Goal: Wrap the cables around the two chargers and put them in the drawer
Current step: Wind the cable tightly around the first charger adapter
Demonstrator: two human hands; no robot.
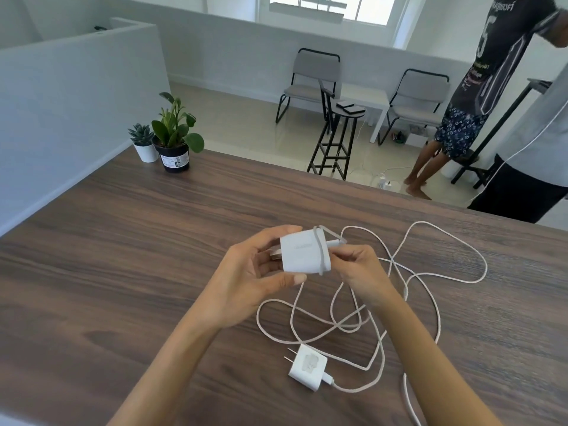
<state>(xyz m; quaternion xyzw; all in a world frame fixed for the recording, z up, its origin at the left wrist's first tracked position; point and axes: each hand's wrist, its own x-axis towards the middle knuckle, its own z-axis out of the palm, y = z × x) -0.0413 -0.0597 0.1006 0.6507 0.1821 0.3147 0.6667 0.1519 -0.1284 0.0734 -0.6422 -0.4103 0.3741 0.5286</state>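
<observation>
Chargers, two of them, both white: the larger charger (302,253) is held up above the table (123,272), and the smaller charger (308,367) lies flat on the wood nearer the person, prongs pointing left. The left hand (255,272) grips the larger charger at its prong end, thumb along the lower edge and fingers (278,233) curled over the top edge, so the block sits between them. The right hand (358,265) pinches the white cable (430,272) between thumb and fingertips just beside the block's right end, where one turn of cable already crosses its face. From there the cable runs out in loose, overlapping loops over the table to the right. A second cable (362,388) leaves the smaller charger's plug and trails towards the near edge. Two potted plants (167,139) stand at the far left of the table.
</observation>
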